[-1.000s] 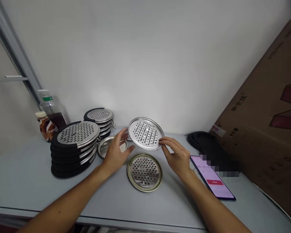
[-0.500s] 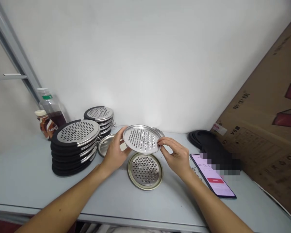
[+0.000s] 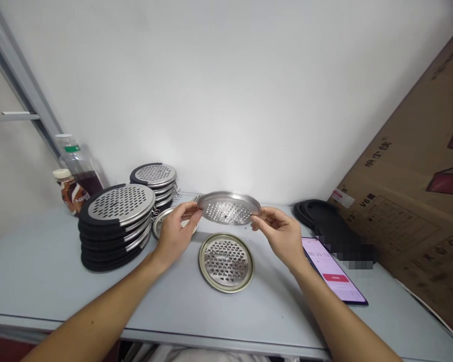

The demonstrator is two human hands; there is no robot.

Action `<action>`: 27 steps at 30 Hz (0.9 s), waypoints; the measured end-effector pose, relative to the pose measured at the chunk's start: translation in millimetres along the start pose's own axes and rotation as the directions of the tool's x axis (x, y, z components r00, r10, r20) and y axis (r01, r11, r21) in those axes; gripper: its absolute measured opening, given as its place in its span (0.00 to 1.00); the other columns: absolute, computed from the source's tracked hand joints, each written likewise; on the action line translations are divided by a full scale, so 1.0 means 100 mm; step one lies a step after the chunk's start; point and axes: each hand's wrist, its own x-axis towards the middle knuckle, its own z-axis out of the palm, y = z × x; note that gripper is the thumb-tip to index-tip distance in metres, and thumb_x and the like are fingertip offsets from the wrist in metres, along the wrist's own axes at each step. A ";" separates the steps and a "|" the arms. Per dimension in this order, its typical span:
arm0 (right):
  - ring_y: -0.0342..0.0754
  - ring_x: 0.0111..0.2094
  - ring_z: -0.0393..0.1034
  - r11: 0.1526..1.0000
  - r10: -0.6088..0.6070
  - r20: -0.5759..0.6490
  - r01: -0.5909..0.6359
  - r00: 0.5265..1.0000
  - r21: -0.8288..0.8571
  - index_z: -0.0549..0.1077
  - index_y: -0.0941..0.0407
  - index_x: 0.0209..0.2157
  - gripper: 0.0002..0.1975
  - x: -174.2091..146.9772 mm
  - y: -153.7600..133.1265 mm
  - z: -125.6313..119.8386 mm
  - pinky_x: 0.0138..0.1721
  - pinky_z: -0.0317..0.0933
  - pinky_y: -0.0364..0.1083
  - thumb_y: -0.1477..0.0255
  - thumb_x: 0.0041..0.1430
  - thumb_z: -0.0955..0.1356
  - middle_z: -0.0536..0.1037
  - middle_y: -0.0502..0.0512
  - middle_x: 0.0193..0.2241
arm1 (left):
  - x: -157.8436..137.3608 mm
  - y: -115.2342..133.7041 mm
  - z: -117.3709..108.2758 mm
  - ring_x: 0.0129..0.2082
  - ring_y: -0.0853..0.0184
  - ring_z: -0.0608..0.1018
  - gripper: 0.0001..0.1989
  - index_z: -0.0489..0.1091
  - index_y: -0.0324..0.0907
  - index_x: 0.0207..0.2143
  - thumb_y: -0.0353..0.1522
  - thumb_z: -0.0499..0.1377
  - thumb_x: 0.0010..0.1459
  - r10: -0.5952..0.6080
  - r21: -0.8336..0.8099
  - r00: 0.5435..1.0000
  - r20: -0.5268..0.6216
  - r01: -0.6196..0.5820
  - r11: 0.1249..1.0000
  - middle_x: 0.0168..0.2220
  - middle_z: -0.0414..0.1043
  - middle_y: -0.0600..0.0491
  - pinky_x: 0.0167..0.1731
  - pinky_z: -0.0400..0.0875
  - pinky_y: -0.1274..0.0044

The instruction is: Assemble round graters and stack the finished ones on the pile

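Note:
Between both hands a round metal grater plate point(image 3: 228, 213) is held in the air, tilted so it shows nearly edge-on. My left hand point(image 3: 176, 229) pinches its left rim with thumb and fingers. On the opposite rim, my right hand point(image 3: 281, 234) grips with thumb and fingertips. Directly below, a second grater disc point(image 3: 226, 264) lies inside a greenish-gold rimmed ring point(image 3: 203, 271) on the table. Behind my left hand sits a shallow round metal dish point(image 3: 159, 224), partly hidden by that hand.
Two stacks of round graters with black edging, a near one point(image 3: 117, 226) and a far one point(image 3: 154, 181), stand left. Bottles point(image 3: 79, 168) are behind them. A phone point(image 3: 335, 274) showing a timer, black curved parts point(image 3: 317, 216) and a cardboard box point(image 3: 411, 211) are right.
The held plate has tipped from facing me to nearly edge-on and risen slightly. My right hand has shifted a little right, still at the rim.

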 end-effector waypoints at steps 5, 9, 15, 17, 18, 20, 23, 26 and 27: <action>0.40 0.16 0.60 0.932 0.357 0.108 -0.361 0.928 0.022 0.75 0.59 0.37 0.18 0.09 0.06 -0.08 0.18 0.57 0.41 0.59 0.54 0.71 0.69 0.45 0.15 | 0.00 0.04 -0.02 0.31 0.67 0.76 0.20 0.63 0.43 0.54 0.38 0.59 0.61 -0.112 -0.016 0.978 0.177 0.117 0.993 0.29 0.73 0.57 0.36 0.70 0.75; 0.40 0.16 0.59 0.864 0.503 0.326 -0.471 0.801 -0.176 0.75 0.59 0.31 0.17 0.13 0.23 -0.15 0.16 0.52 0.40 0.58 0.56 0.69 0.67 0.46 0.15 | -0.01 0.04 -0.06 0.24 0.69 0.73 0.30 0.57 0.42 0.59 0.38 0.62 0.58 -0.307 0.008 0.801 0.515 0.353 0.935 0.23 0.70 0.60 0.26 0.66 0.78; 0.40 0.16 0.63 0.818 0.575 0.534 -0.447 0.620 -0.361 0.71 0.58 0.24 0.20 0.13 0.29 -0.19 0.18 0.57 0.40 0.55 0.56 0.67 0.68 0.47 0.15 | 0.02 0.07 -0.16 0.26 0.66 0.77 0.38 0.54 0.34 0.62 0.40 0.64 0.55 -0.473 0.086 0.537 0.699 0.593 0.800 0.29 0.77 0.48 0.22 0.66 0.78; 0.41 0.17 0.64 0.818 0.574 0.572 -0.439 0.586 -0.371 0.70 0.58 0.22 0.21 0.12 0.26 -0.19 0.18 0.59 0.40 0.54 0.56 0.68 0.69 0.48 0.15 | 0.04 0.06 -0.18 0.26 0.66 0.77 0.36 0.57 0.32 0.60 0.41 0.64 0.56 -0.482 0.112 0.503 0.718 0.600 0.792 0.30 0.77 0.47 0.21 0.68 0.78; 0.41 0.17 0.65 0.818 0.573 0.586 -0.436 0.573 -0.374 0.69 0.58 0.22 0.22 0.12 0.25 -0.19 0.18 0.59 0.40 0.53 0.56 0.68 0.70 0.48 0.16 | 0.04 0.05 -0.18 0.26 0.65 0.77 0.36 0.57 0.32 0.60 0.42 0.64 0.56 -0.489 0.124 0.494 0.719 0.602 0.789 0.30 0.77 0.47 0.21 0.69 0.78; 0.42 0.19 0.67 0.821 0.569 0.604 -0.424 0.558 -0.382 0.70 0.58 0.23 0.22 0.11 0.23 -0.20 0.19 0.61 0.40 0.53 0.56 0.67 0.71 0.49 0.18 | 0.04 0.01 -0.17 0.26 0.65 0.77 0.38 0.54 0.32 0.62 0.41 0.64 0.55 -0.509 0.144 0.489 0.708 0.606 0.783 0.29 0.76 0.48 0.22 0.70 0.77; 0.42 0.21 0.69 0.824 0.567 0.627 -0.366 0.535 -0.432 0.72 0.59 0.25 0.20 0.09 0.24 -0.21 0.20 0.64 0.41 0.55 0.58 0.66 0.75 0.52 0.21 | 0.01 -0.05 -0.14 0.26 0.65 0.77 0.41 0.51 0.31 0.63 0.40 0.65 0.54 -0.531 0.173 0.467 0.707 0.614 0.770 0.29 0.75 0.49 0.22 0.72 0.76; 0.43 0.20 0.69 0.813 0.577 0.630 -0.292 0.519 -0.504 0.74 0.59 0.27 0.20 0.08 0.25 -0.22 0.21 0.64 0.41 0.57 0.60 0.64 0.77 0.55 0.23 | -0.01 -0.07 -0.13 0.26 0.65 0.77 0.40 0.54 0.31 0.61 0.40 0.66 0.53 -0.536 0.193 0.440 0.720 0.616 0.764 0.28 0.75 0.50 0.22 0.73 0.76; 0.43 0.19 0.69 0.807 0.582 0.627 -0.271 0.518 -0.525 0.74 0.59 0.27 0.19 0.08 0.25 -0.22 0.20 0.64 0.41 0.58 0.60 0.64 0.78 0.55 0.23 | -0.02 -0.07 -0.13 0.27 0.65 0.77 0.39 0.54 0.31 0.60 0.40 0.66 0.53 -0.533 0.195 0.438 0.724 0.612 0.767 0.28 0.74 0.50 0.22 0.74 0.76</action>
